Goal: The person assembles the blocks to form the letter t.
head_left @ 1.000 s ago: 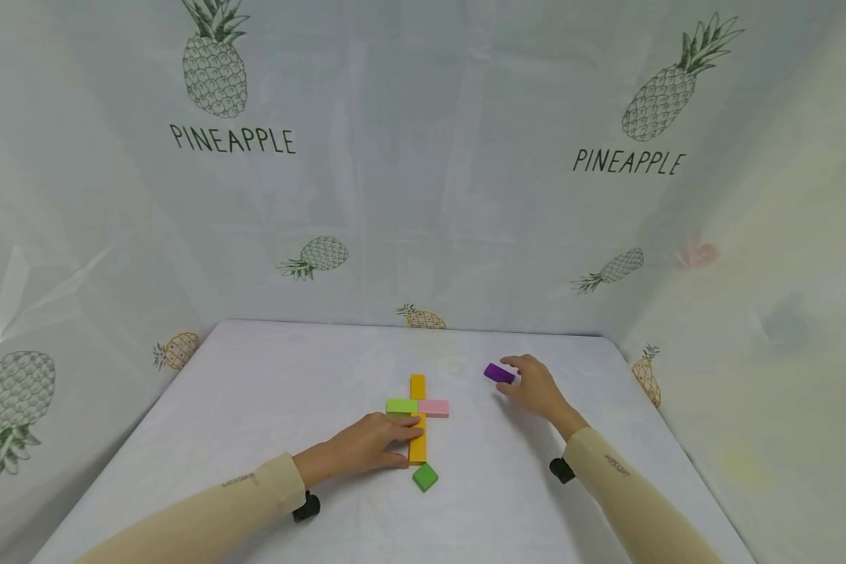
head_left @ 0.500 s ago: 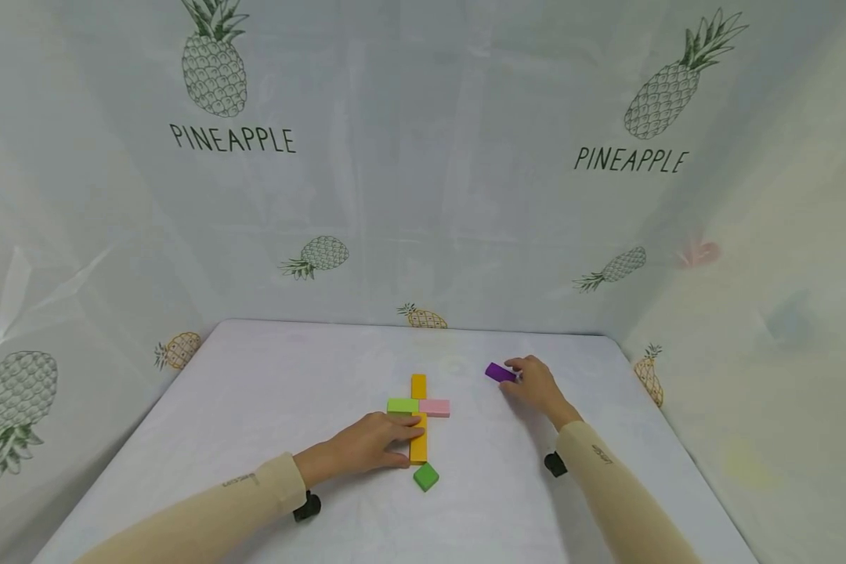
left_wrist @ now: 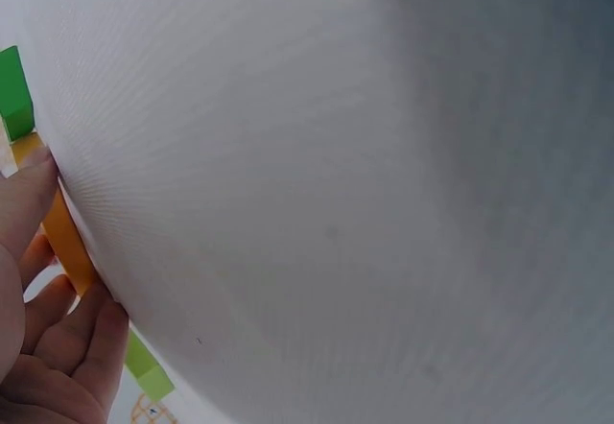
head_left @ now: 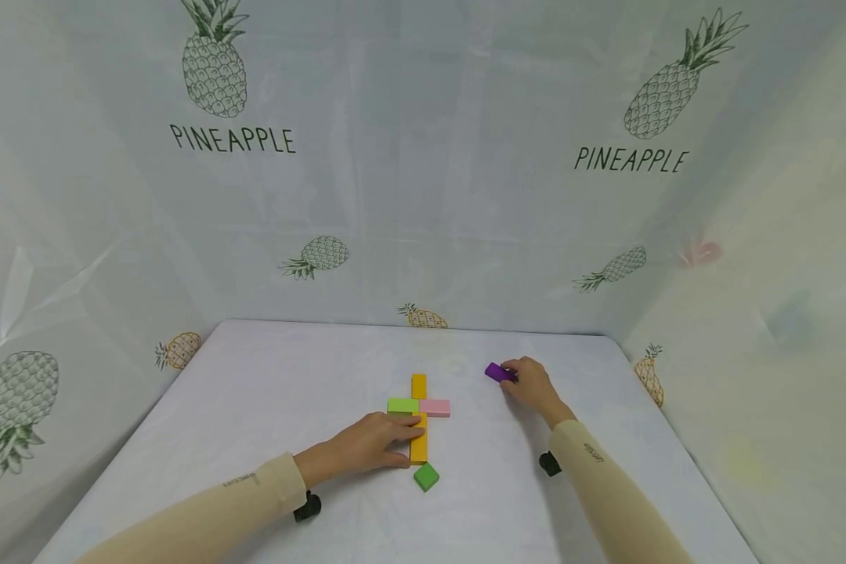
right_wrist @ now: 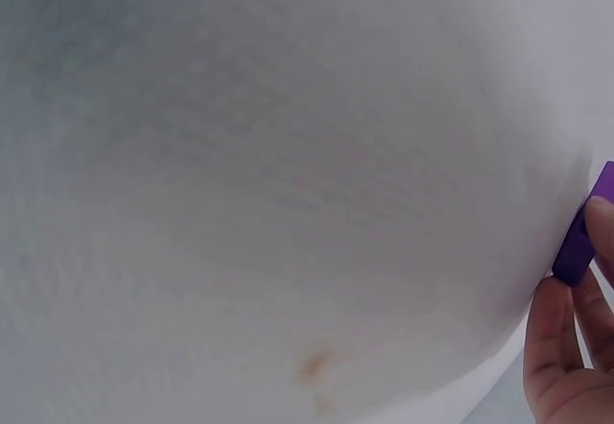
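A purple block lies on the white table at the right; my right hand curls its fingers round its right end. In the right wrist view the thumb and fingers pinch the purple block. My left hand lies flat with straight fingers against the left side of a long orange block. That block is the lower arm of a cross with a light green block, a pink block and a short orange block. In the left wrist view my fingers touch the orange block.
A dark green block lies loose just below the cross, and shows at the edge of the left wrist view as the dark green block. Pineapple-print sheeting walls the table at the back and both sides.
My right hand has drawn a little left and its fingers have curled onto the purple block's end. The left hand and the cross of blocks have stayed put.
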`<state>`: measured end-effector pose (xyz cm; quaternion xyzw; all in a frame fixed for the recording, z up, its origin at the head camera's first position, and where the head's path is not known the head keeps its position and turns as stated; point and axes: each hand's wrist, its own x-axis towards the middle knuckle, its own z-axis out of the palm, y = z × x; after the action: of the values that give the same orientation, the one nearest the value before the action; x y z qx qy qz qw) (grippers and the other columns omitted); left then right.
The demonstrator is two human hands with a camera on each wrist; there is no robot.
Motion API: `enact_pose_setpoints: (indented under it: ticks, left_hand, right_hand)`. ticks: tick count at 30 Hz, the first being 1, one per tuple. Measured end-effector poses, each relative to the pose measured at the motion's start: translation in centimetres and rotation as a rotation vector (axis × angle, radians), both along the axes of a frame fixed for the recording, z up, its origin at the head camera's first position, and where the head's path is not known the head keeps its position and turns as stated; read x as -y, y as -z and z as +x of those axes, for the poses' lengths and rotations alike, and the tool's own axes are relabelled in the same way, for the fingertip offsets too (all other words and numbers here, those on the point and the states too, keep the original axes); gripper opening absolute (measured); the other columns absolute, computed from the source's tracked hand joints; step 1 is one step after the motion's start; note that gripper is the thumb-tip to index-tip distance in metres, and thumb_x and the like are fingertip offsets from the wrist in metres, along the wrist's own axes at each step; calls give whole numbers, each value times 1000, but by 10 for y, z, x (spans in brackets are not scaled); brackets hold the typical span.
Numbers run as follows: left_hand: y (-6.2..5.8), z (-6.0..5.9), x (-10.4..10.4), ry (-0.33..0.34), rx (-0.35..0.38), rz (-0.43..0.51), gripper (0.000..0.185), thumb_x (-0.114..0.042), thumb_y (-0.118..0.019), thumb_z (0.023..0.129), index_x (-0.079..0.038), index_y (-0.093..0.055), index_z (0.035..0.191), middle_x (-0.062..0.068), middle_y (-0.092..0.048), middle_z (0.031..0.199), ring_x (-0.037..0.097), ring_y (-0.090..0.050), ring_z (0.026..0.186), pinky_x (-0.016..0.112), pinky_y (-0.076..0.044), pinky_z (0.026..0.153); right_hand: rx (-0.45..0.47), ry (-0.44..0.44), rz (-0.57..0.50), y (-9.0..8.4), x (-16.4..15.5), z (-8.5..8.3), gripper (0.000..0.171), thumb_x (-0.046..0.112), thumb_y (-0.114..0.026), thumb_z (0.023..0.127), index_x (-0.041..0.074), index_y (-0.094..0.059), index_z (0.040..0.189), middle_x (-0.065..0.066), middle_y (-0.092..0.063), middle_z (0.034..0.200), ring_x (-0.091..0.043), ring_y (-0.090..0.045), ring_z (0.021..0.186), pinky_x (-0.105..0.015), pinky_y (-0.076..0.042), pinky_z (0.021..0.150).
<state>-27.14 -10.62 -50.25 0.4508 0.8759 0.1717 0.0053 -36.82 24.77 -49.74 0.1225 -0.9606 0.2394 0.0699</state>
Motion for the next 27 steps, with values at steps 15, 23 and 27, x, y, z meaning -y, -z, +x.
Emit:
enact_pose_setpoints:
  ticks: [15,23,27]
  left_hand:
    - [-5,3,0,-8,13,-7,59,-32,-75,86,-11,-56,138,5,-49,146,19,-47,135,41,-45,104]
    - [-3,1,0,-6,4,-11,59,-33,-75,87,-12,-56,138,4,-49,146,18,-47,134,40,-45,104]
    - [-5,2,0,-9,16,-10,59,-33,-74,87,-12,-56,138,4,-49,146,18,-46,135,41,-45,104]
  right_hand:
    - [1,-30,24,-4,0,8,35,7,-73,85,1,-68,119,-16,-63,99,-26,-59,88,-44,-52,81]
    - [-7,-65,20,-9,-2,15,33,5,-73,85,3,-69,118,-14,-64,100,-23,-60,87,-41,-53,80]
    - [-25,-90,25,-9,-3,18,32,6,-74,84,3,-70,116,-12,-65,99,-20,-59,85,-38,-53,78]
